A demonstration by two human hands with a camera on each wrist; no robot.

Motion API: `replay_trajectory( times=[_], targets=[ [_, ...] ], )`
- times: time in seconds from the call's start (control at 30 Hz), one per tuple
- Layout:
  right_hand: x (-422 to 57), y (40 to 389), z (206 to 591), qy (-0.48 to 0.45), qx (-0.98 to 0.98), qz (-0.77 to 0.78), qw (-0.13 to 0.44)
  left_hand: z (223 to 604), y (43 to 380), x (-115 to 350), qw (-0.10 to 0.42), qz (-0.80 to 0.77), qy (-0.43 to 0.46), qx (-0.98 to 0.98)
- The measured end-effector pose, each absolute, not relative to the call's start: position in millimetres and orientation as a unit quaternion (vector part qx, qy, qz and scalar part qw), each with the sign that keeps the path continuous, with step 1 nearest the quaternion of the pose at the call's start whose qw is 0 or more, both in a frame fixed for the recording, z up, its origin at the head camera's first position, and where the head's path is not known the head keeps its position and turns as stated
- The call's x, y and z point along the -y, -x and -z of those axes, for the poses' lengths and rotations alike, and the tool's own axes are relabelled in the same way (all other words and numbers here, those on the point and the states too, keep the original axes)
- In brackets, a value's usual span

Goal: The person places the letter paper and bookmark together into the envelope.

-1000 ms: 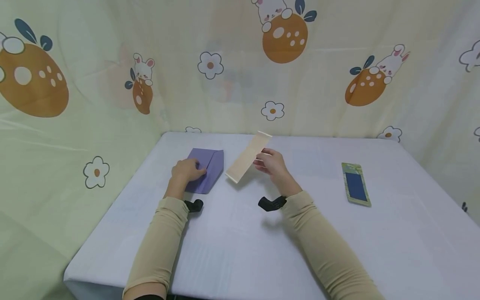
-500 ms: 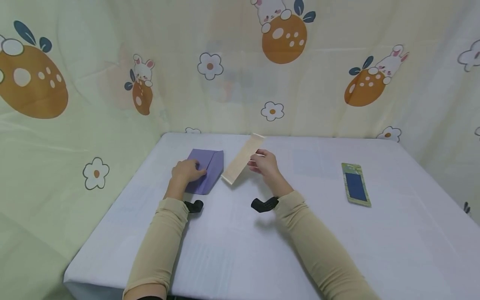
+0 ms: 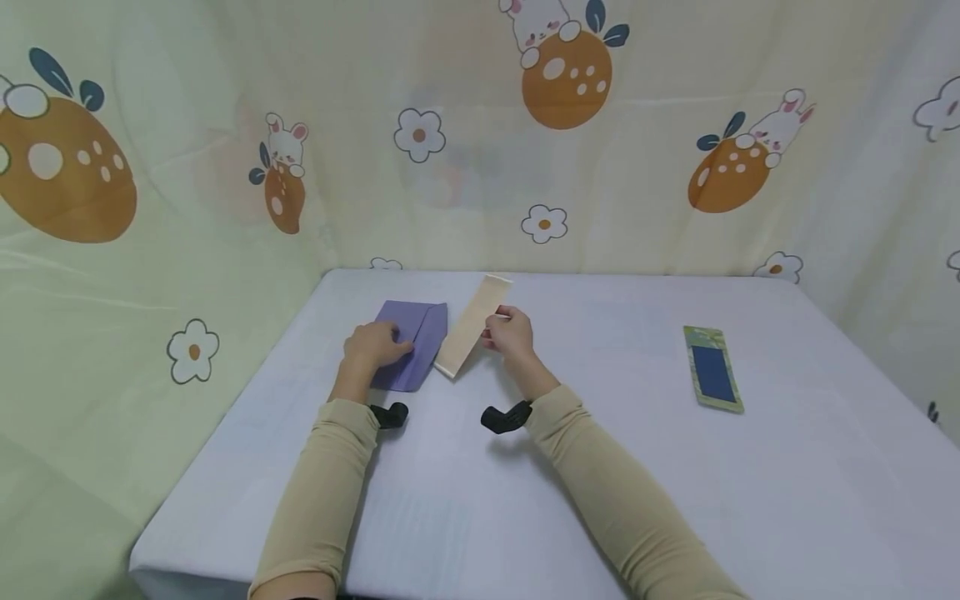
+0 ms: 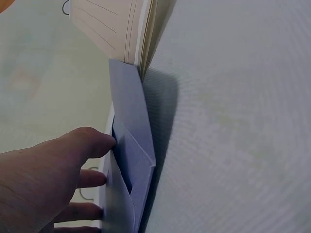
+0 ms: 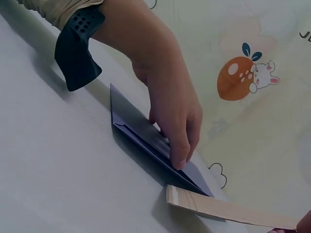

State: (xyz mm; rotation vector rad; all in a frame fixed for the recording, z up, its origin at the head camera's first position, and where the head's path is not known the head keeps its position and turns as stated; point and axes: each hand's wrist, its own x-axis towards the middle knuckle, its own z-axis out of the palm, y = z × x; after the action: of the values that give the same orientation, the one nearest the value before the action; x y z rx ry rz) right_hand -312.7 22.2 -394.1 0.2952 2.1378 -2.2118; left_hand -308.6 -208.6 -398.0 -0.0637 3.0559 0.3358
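A purple envelope (image 3: 431, 337) lies on the table at the left, and my left hand (image 3: 371, 346) holds it with thumb and fingertips on its front. In the left wrist view the envelope (image 4: 130, 102) gapes near the thumb, its flap spread out. My right hand (image 3: 512, 335) pinches the right side of a folded strip of cream letter paper (image 3: 472, 327), raised and slanted just right of the envelope. Printed lines show on the paper (image 4: 104, 24) in the left wrist view. In the right wrist view, the paper's end (image 5: 187, 199) is close to the envelope's edge; whether they touch, I cannot tell.
A flat green-edged packet with a dark blue panel (image 3: 712, 372) lies toward the table's right side. White cloth covers the table (image 3: 600, 517). A patterned curtain (image 3: 465, 75) hangs behind it. Both wrists carry black camera mounts (image 3: 504, 418).
My right hand has moved left with the letter paper, bringing it close to the envelope's right edge. My left hand and the envelope have stayed in place.
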Motion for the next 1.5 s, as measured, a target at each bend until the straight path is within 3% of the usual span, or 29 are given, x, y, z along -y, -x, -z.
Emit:
replay_trajectory(
  times=[0.4,0.8,1.1,1.5],
  targets=[
    [-16.0,311.3,407.6,-0.054,-0.741,0.669,-0.015,398.1,309.9,209.3,0.032,-0.106,0.022,-0.994],
    [-9.8,311.9,421.0,-0.045,-0.751,0.658,0.017,398.6,311.3,208.8,0.036,-0.102,0.025,-0.994],
    [-8.2,309.0,430.8,0.007,-0.848,0.530,0.019,400.1,312.3,207.5,0.034,-0.099,0.032,-0.994],
    [-6.3,309.4,434.6,-0.018,-0.871,0.489,-0.048,404.8,315.1,210.0,0.035,-0.092,0.033,-0.995]
  ],
)
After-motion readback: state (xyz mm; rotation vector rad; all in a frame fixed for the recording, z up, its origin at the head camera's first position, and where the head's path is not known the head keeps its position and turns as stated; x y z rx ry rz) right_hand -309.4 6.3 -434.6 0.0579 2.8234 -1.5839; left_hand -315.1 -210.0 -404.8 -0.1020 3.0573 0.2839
